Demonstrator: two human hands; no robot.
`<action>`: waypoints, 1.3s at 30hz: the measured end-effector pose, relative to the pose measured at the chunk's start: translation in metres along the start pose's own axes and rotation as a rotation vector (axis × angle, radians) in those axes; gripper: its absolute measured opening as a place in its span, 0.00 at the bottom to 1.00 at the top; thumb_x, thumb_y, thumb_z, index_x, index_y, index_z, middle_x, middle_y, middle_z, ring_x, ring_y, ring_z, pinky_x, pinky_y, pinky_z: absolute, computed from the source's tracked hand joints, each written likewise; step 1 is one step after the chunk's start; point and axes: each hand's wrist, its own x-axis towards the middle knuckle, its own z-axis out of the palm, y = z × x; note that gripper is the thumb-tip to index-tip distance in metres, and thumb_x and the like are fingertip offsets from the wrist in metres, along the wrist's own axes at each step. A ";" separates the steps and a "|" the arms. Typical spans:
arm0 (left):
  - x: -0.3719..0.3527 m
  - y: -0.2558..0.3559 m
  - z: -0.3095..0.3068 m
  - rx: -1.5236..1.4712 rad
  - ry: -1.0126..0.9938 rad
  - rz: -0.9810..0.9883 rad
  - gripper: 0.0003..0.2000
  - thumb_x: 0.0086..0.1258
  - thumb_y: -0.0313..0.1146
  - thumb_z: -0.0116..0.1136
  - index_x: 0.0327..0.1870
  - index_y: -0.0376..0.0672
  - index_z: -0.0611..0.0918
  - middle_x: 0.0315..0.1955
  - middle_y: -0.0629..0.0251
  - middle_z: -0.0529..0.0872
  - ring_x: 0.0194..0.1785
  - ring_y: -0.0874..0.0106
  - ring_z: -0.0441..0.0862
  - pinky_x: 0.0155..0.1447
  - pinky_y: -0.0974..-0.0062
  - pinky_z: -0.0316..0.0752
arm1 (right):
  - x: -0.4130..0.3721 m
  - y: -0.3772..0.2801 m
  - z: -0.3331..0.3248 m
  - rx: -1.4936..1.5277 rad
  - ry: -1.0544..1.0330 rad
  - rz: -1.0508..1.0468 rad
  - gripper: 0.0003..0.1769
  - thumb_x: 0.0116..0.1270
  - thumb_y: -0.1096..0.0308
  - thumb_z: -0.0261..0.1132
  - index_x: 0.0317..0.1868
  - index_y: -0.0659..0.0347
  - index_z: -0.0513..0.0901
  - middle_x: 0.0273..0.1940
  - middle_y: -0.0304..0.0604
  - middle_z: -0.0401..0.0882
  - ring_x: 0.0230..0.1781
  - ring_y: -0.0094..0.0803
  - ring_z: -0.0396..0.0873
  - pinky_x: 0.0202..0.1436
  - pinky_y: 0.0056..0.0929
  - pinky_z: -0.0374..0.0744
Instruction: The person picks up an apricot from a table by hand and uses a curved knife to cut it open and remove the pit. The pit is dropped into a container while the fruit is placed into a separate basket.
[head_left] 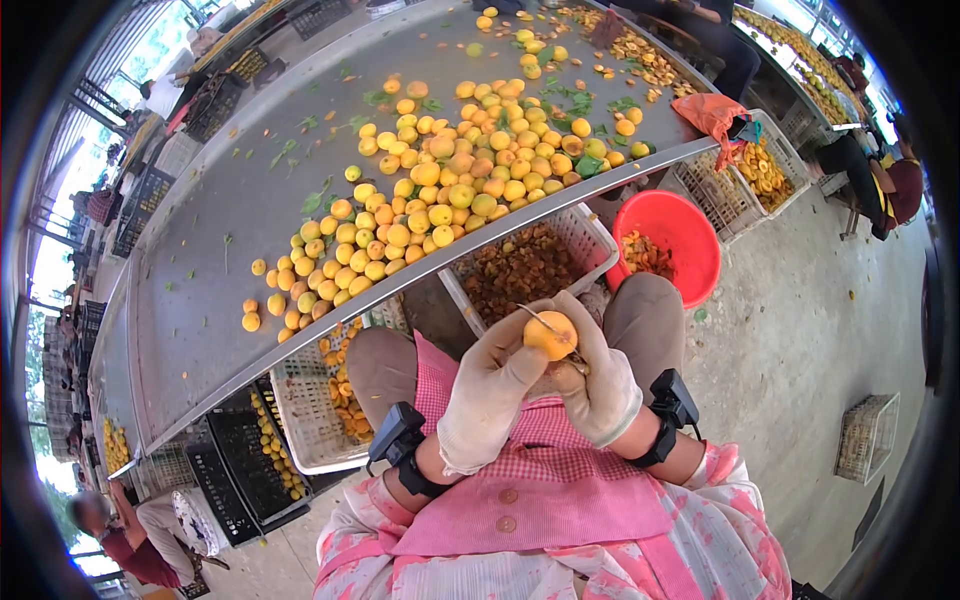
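A yellow-orange apricot (550, 336) is held up in front of my lap between both white-gloved hands. My left hand (490, 385) is closed, its thumb and fingers pressed on the fruit's left side. My right hand (600, 385) is closed at the fruit's right side, with a thin metal tool (533, 317) that crosses the top of the apricot; its lower end is mostly hidden in the glove. Just beyond my hands, below the table edge, sits a white crate (463, 300) of brownish pieces. A heap of whole apricots (440, 185) lies on the metal table.
The metal table (190, 300) slopes across my front, with leaves scattered on it. A red basin (690, 225) with fruit pieces stands right of my knee. Crates of apricot halves stand at left (300, 410) and right (740, 200). Other people sit farther off.
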 end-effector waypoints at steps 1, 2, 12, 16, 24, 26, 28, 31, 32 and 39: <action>0.000 -0.001 0.000 -0.232 -0.033 -0.068 0.24 0.76 0.38 0.58 0.66 0.33 0.72 0.56 0.60 0.81 0.57 0.71 0.80 0.61 0.74 0.76 | 0.000 0.000 0.001 0.022 0.051 -0.028 0.37 0.76 0.50 0.55 0.75 0.63 0.56 0.44 0.59 0.83 0.37 0.58 0.83 0.37 0.44 0.83; 0.000 -0.001 0.000 -0.232 -0.030 -0.065 0.24 0.76 0.38 0.58 0.66 0.33 0.72 0.56 0.60 0.81 0.57 0.71 0.80 0.61 0.74 0.76 | 0.000 0.000 0.001 0.023 0.049 -0.029 0.37 0.76 0.50 0.55 0.75 0.63 0.56 0.44 0.59 0.83 0.37 0.58 0.83 0.37 0.44 0.83; 0.000 0.002 -0.005 0.079 0.011 0.054 0.29 0.72 0.46 0.63 0.64 0.31 0.72 0.58 0.60 0.79 0.61 0.73 0.76 0.66 0.74 0.70 | -0.002 -0.004 -0.009 -0.001 -0.063 0.057 0.37 0.75 0.48 0.56 0.74 0.62 0.58 0.38 0.58 0.83 0.35 0.59 0.82 0.35 0.45 0.81; -0.001 -0.003 0.000 -0.138 -0.028 0.033 0.26 0.72 0.36 0.64 0.67 0.34 0.71 0.56 0.61 0.80 0.58 0.73 0.79 0.63 0.74 0.76 | -0.002 -0.002 -0.001 -0.002 -0.010 0.013 0.37 0.75 0.50 0.56 0.75 0.62 0.57 0.37 0.58 0.83 0.34 0.58 0.82 0.34 0.45 0.81; -0.007 0.008 0.005 0.672 0.126 0.212 0.29 0.69 0.32 0.67 0.69 0.35 0.70 0.56 0.62 0.80 0.57 0.73 0.80 0.61 0.76 0.76 | -0.002 -0.005 -0.007 -0.043 -0.083 0.039 0.38 0.75 0.49 0.55 0.75 0.64 0.57 0.38 0.58 0.83 0.34 0.57 0.83 0.35 0.45 0.81; -0.006 0.003 0.006 0.678 0.142 0.234 0.29 0.69 0.31 0.67 0.69 0.35 0.70 0.56 0.61 0.80 0.57 0.73 0.80 0.61 0.76 0.76 | -0.001 -0.004 -0.006 -0.049 -0.103 0.047 0.38 0.75 0.48 0.55 0.75 0.64 0.57 0.38 0.57 0.83 0.34 0.56 0.83 0.35 0.45 0.81; -0.007 -0.005 0.006 0.032 0.111 0.154 0.28 0.69 0.30 0.66 0.68 0.35 0.71 0.56 0.61 0.81 0.58 0.73 0.80 0.61 0.76 0.76 | -0.002 0.002 0.001 -0.007 0.019 -0.073 0.38 0.75 0.47 0.54 0.74 0.64 0.58 0.38 0.57 0.83 0.34 0.57 0.83 0.35 0.45 0.81; -0.006 -0.001 0.005 -0.143 0.044 0.002 0.27 0.69 0.31 0.66 0.68 0.35 0.71 0.55 0.61 0.81 0.58 0.72 0.80 0.61 0.76 0.77 | -0.003 0.003 0.004 0.002 0.067 -0.076 0.38 0.75 0.47 0.54 0.74 0.64 0.58 0.38 0.57 0.83 0.34 0.57 0.82 0.35 0.45 0.81; -0.006 0.002 0.006 -0.142 0.046 0.002 0.27 0.69 0.31 0.66 0.68 0.35 0.71 0.55 0.61 0.81 0.58 0.72 0.80 0.61 0.76 0.77 | -0.003 0.003 0.003 0.004 0.066 -0.076 0.38 0.75 0.47 0.54 0.74 0.64 0.58 0.38 0.57 0.83 0.34 0.57 0.82 0.35 0.45 0.81; -0.006 0.010 0.006 0.727 0.118 0.228 0.27 0.69 0.34 0.67 0.66 0.35 0.73 0.54 0.62 0.82 0.56 0.73 0.81 0.60 0.76 0.77 | 0.002 0.000 -0.010 0.013 -0.106 0.016 0.38 0.75 0.48 0.56 0.74 0.65 0.57 0.38 0.58 0.82 0.33 0.59 0.82 0.34 0.45 0.81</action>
